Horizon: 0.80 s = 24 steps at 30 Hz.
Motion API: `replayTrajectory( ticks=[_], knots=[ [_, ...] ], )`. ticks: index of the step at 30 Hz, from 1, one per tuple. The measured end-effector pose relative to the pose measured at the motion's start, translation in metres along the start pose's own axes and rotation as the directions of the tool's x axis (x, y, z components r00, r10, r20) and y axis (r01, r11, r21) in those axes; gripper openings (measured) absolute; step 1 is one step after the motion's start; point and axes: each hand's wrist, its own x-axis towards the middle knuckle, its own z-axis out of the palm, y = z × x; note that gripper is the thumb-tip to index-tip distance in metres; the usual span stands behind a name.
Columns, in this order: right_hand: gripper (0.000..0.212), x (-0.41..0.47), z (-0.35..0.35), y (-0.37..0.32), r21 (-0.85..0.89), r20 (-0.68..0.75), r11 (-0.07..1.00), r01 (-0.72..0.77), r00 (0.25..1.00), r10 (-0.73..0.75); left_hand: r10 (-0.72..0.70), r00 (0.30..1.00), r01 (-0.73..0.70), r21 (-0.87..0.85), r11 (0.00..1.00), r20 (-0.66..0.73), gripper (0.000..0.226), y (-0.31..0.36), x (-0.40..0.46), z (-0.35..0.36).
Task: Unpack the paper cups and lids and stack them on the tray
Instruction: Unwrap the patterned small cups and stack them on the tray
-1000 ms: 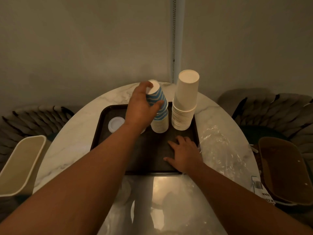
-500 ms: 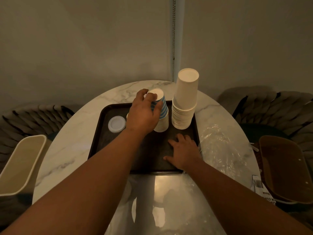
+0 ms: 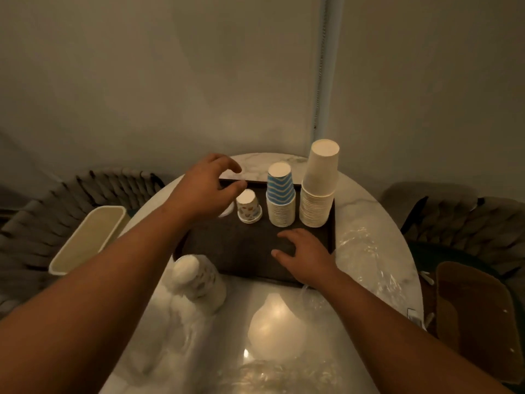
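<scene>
Three upturned paper-cup stacks stand on the tray (image 3: 331,234); the patterned stack (image 3: 249,206) (light, crushable) is best held by its sides. Left hand (image 3: 205,191) hovers beside it, fingers relaxed; right hand (image 3: 305,255) is pressed flat on the tray.

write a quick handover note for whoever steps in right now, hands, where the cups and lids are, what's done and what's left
Left hand: empty, fingers loosely curled, above the tray's far left.
Right hand: flat on the dark rectangular tray.
On the tray, upside down, left to right: small patterned paper cups, blue zigzag paper cup stack, tall plain white paper cup stack. A white round lid shows partly behind the left hand.
Done: three cup stacks set on the tray.
Left: a sleeve of patterned cups in clear plastic wrap stands on the marble table near the tray, not yet unpacked. Loose clear wrap lies right of the tray.
</scene>
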Motion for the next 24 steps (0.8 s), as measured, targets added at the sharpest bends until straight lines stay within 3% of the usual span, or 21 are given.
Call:
replayTrajectory(
  ticks=[6,11,15,19,21,24],
  knots=[
    [0.043,-0.024,0.010,-0.031,0.124,0.019,0.986,0.109,0.993,-0.113,-0.131,0.991,0.131,0.033,0.991,-0.003,0.030,-0.015,-0.066,-0.031],
    [0.042,-0.038,0.031,-0.048,0.201,0.072,0.973,0.115,0.989,-0.132,-0.210,0.978,0.210,0.016,0.977,-0.008,0.032,-0.034,-0.111,-0.038],
    [0.043,-0.046,0.049,-0.056,0.225,0.103,0.970,0.094,0.987,-0.120,-0.257,0.964,0.259,-0.016,0.966,0.067,0.041,-0.054,-0.130,-0.031],
    [0.050,-0.046,0.069,-0.063,0.221,0.115,0.974,0.056,0.990,-0.083,-0.227,0.959,0.225,0.032,0.974,0.171,0.060,-0.073,-0.132,-0.018],
    [0.051,-0.043,0.081,-0.066,0.199,0.114,0.980,0.028,0.992,-0.051,-0.168,0.949,0.141,0.119,0.983,0.266,0.071,-0.082,-0.125,-0.005],
    [0.047,-0.039,0.102,-0.071,0.247,0.075,0.960,-0.129,0.991,0.114,-0.117,0.894,0.027,0.209,0.977,0.432,0.078,-0.092,-0.109,0.017]
  ],
)
